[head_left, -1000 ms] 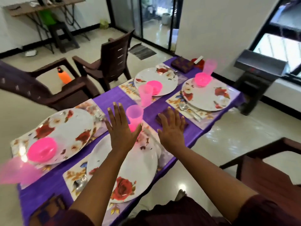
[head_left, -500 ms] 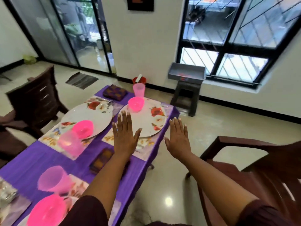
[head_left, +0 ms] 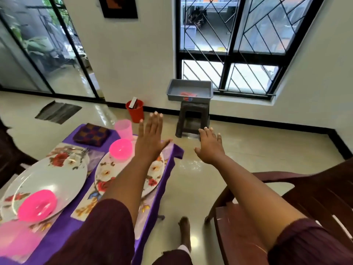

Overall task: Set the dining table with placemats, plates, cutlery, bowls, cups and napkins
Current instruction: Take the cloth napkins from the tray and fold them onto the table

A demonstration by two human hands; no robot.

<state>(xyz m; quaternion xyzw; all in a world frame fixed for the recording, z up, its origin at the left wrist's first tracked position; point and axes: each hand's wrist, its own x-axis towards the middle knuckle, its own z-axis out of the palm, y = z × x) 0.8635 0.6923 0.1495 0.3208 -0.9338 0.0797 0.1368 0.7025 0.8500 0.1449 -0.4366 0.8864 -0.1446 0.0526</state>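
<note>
Hands: our left hand [head_left: 150, 139] and right hand [head_left: 210, 145] flat, empty
Tray: grey tray [head_left: 190, 90] ahead; right hand nearer

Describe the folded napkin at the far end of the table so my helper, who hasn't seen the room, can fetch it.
Start at the purple table and go to its far end, toward the red bin on the floor. The napkin lies flat at the far corner, left of the pink cup. It is the only dark, checkered cloth there; its neighbours are pink plastic or floral.
</note>
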